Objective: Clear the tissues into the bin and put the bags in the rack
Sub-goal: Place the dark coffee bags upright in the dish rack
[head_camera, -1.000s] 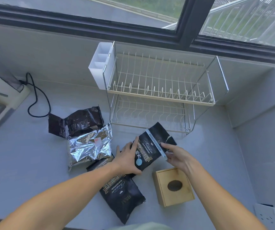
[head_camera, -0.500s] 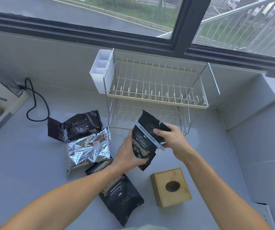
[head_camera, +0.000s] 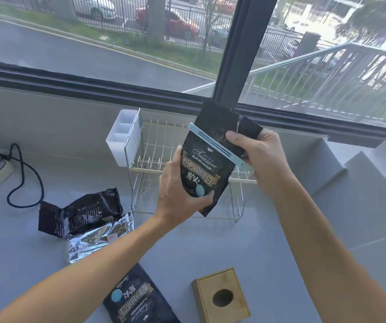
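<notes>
A black coffee bag (head_camera: 207,166) with gold lettering and a pale blue sealing clip across its top is held upright in the air, in front of the wire dish rack (head_camera: 150,157). My left hand (head_camera: 178,194) grips its lower left edge. My right hand (head_camera: 260,152) holds its top right corner at the clip. On the counter lie a crumpled black bag (head_camera: 82,212), a silver foil bag (head_camera: 99,238) and another black coffee bag (head_camera: 138,299) near the bottom edge. No tissues are visible.
A wooden box with a round hole (head_camera: 221,296) stands at the front. A white cutlery holder (head_camera: 123,137) hangs on the rack's left side. A black cable (head_camera: 24,180) runs to an appliance at the far left. A window spans the back wall.
Both hands have lifted the clipped coffee bag off the counter and up in front of the rack. The view has tilted upward, showing more of the window.
</notes>
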